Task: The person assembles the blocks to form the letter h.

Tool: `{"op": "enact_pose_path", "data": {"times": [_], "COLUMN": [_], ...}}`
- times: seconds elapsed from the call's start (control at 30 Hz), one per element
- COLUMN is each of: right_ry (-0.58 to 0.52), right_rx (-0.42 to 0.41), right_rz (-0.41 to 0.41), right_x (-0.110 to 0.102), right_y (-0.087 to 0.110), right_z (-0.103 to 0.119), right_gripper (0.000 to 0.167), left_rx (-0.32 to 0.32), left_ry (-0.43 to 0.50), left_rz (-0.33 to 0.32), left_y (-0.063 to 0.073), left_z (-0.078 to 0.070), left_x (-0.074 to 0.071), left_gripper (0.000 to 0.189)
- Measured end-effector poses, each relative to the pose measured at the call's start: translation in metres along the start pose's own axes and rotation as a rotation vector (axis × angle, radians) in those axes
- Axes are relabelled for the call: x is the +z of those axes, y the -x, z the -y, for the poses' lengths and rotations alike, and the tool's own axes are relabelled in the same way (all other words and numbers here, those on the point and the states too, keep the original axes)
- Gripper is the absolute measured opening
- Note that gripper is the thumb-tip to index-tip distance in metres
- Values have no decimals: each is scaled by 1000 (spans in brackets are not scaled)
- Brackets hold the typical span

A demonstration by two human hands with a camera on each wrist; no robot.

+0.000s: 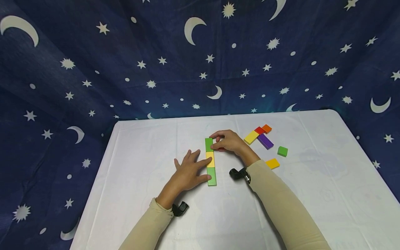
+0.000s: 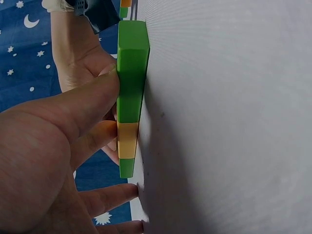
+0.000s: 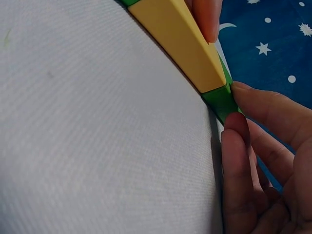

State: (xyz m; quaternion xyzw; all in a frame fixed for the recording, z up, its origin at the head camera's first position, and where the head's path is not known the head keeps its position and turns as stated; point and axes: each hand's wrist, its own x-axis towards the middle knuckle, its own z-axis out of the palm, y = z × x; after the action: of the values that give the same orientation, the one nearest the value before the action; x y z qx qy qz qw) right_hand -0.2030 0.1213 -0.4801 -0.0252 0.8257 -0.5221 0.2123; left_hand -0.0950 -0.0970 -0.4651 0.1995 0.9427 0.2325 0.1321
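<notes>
One green-yellow-green block row [image 1: 211, 164], roughly midway between the side edges of the table [image 1: 143, 149], presumably light, stiff and best taken by its long sides, bears the left hand's [image 1: 186, 175] outstretched fingers, the right hand [image 1: 230, 142] pinching its far green block [image 1: 208, 142].

On the table [image 1: 140, 146], a three-block row [image 1: 210, 155] is aligned 12-to-6 o'clock; from it, a block cluster [image 1: 262, 138] is located at 2 o'clock, two loose blocks [image 1: 282, 151] [image 1: 273, 163] at 3.
</notes>
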Motion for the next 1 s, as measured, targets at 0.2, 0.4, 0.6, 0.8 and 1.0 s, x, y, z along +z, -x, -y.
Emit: {"op": "enact_pose_path", "data": {"times": [0.2,0.4,0.6,0.8,1.0], "right_ry": [27,32,40,30,22], "right_rx": [-5,6,10,2,5], "right_rz": [-5,-6,-9,-8,1], "right_x": [0,0,0,0,-1], "right_y": [0,0,0,-1,0], "right_z": [-1,-1,-1,-2,-1], "right_gripper": [46,46,45,45,46], "left_rx": [-4,-11,-7,-8,-14], "left_ry": [-1,-7,-9,-6,-10], "left_rz": [5,12,10,9,11], "left_y": [-1,0,0,-1,-1], "left_z": [1,1,1,0,1], "left_x": [1,2,1,0,1], "left_gripper": [63,64,64,64,64]}}
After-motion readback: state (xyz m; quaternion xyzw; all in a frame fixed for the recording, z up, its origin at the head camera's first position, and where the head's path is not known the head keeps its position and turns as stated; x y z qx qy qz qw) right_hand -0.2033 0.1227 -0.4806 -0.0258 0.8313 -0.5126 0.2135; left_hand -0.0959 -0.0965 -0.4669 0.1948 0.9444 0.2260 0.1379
